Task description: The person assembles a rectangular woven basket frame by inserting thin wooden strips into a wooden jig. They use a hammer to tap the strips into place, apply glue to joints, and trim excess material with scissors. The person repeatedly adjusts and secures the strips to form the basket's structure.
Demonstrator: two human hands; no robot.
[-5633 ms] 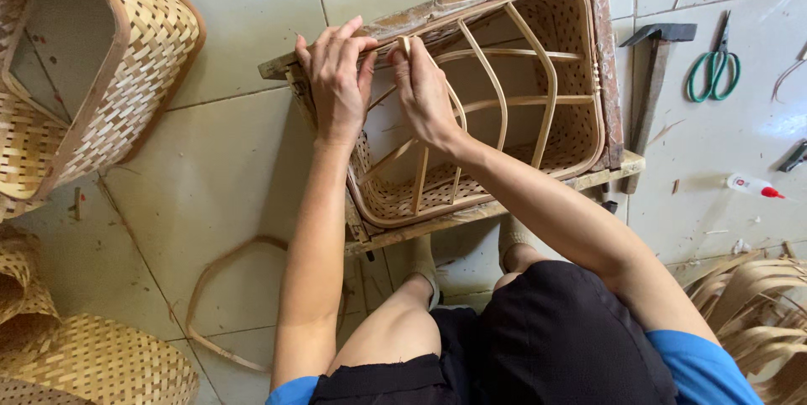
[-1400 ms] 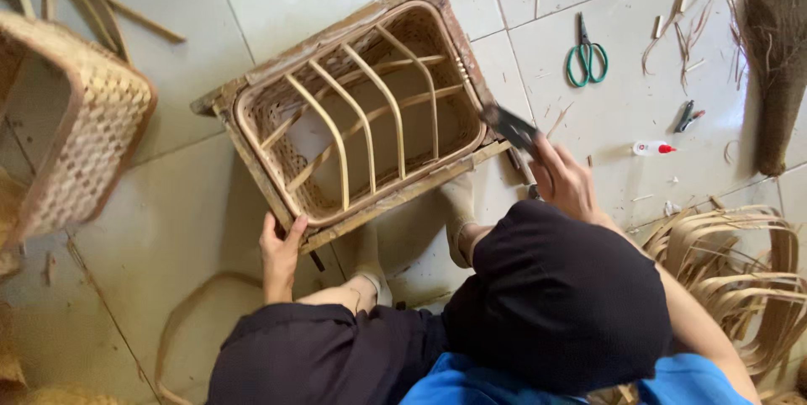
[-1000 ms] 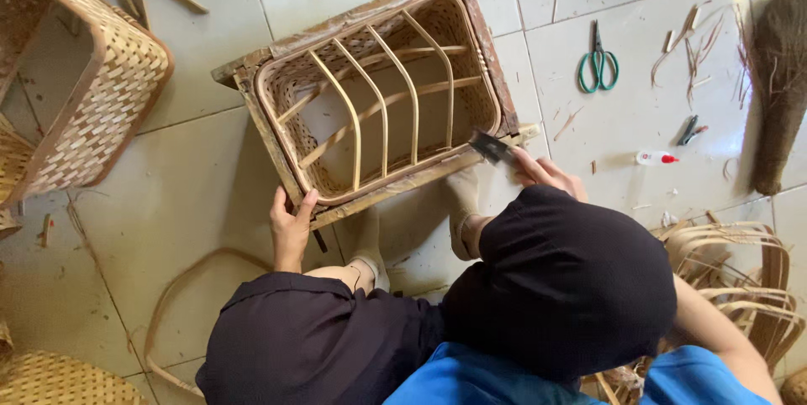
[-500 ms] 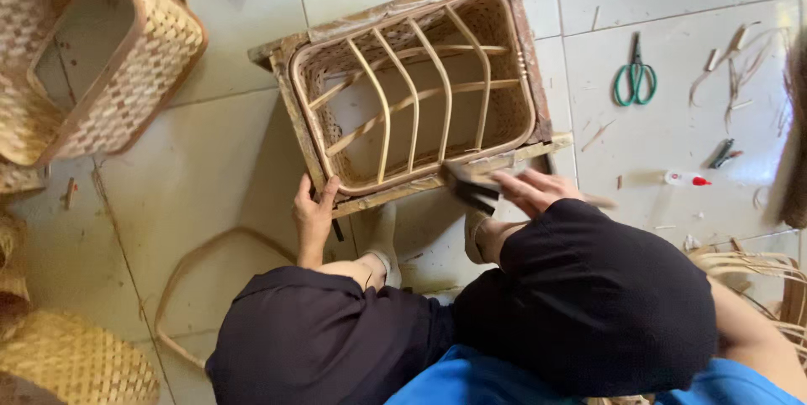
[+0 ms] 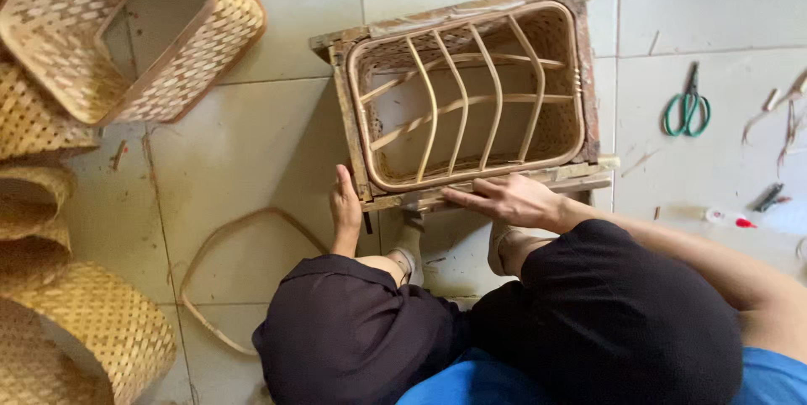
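Down on the tiled floor (image 5: 277,153) sits a basket frame (image 5: 471,98) in a wooden mold. Left hand (image 5: 345,207) grips its near left corner, and right hand (image 5: 504,201) lies flat, fingers spread, on the near edge. Green scissors (image 5: 688,106) lie well apart.

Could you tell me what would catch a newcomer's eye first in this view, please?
The eye lands first on the rectangular woven bamboo basket in a wooden frame at top centre, its curved ribs showing. The left hand grips its near left corner while the right hand lies flat along its near edge. Finished woven baskets crowd the left side, and green-handled scissors lie on the pale floor tiles to the right.
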